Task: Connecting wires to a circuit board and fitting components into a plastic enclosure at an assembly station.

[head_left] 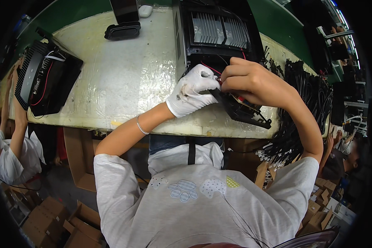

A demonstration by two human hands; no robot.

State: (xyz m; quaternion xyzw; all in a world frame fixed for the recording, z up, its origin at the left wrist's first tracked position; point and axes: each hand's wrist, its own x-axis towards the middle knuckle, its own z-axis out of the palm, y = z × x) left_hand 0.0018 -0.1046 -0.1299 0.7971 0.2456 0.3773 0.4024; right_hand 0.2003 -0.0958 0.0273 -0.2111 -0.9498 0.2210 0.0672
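Work surface: a pale bench (128, 78) under glossy, wrinkled film, crossing the frame from left to right. Resting on it: at upper centre, a black housing (220, 32) with finned metal blocks; at upper left, a black stand (122, 31); at far left, a finned black unit (49, 84); at right, heaped black cables (304, 82), overhanging the near edge.

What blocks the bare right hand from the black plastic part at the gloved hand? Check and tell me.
Nothing visible: the right hand is right at the upper end of the black plastic part. The gloved left hand grips that end from the left, beside the right fingertips.
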